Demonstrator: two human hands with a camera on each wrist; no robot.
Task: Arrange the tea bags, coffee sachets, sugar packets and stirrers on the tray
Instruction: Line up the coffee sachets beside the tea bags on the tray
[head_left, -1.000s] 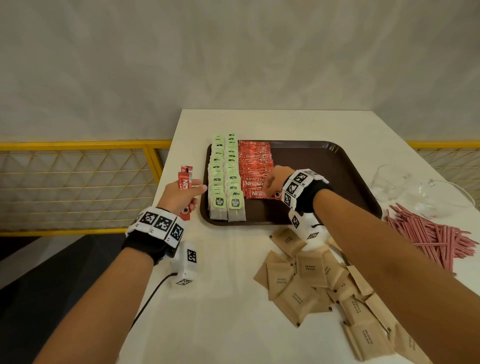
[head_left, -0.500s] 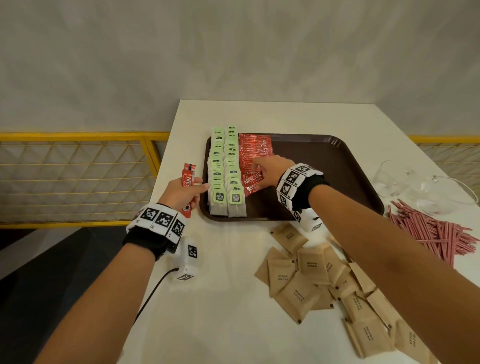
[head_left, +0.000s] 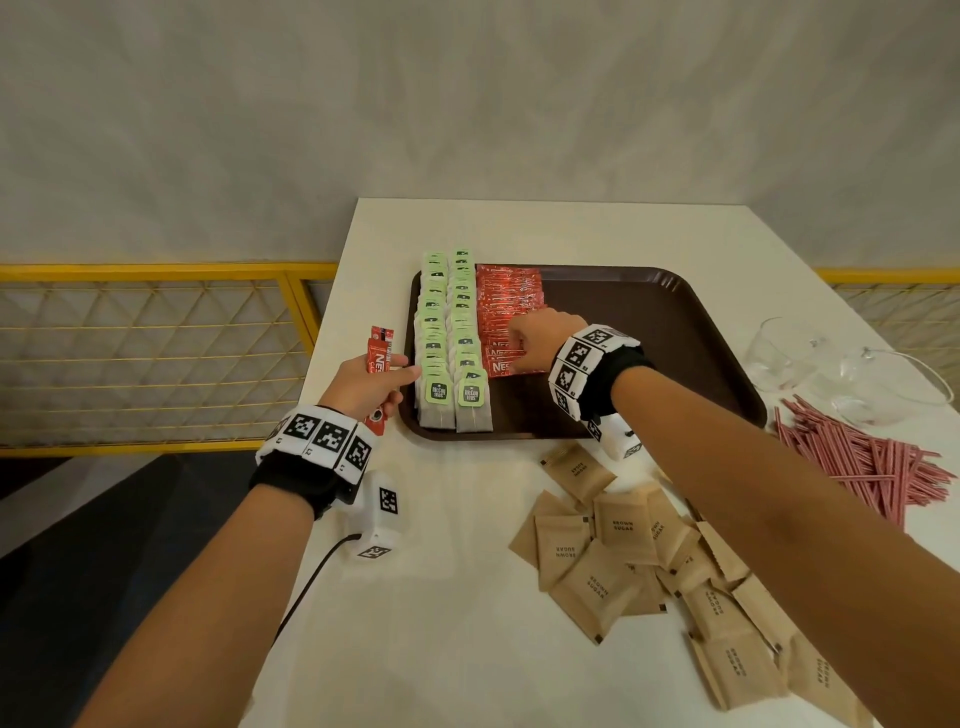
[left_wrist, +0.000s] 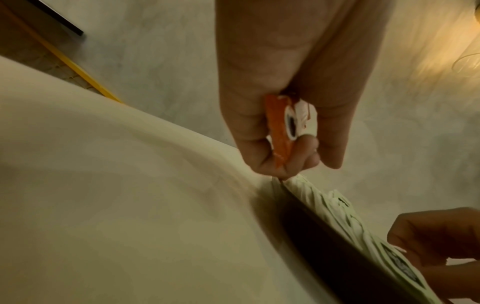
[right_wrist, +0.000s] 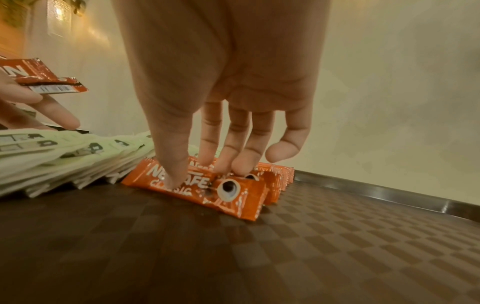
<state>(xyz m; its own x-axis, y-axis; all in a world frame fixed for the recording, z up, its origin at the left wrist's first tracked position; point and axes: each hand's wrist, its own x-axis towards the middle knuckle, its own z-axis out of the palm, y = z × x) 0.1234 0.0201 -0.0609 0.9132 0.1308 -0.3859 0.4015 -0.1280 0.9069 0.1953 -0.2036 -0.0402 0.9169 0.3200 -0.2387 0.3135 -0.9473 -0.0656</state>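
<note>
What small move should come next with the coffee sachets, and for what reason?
Probably the right hand should lift off the front sachet and take another from the left hand, which grips spare coffee sachets beside the tray. The red row ends short of the tray's near edge, so there is space to extend it.
</note>
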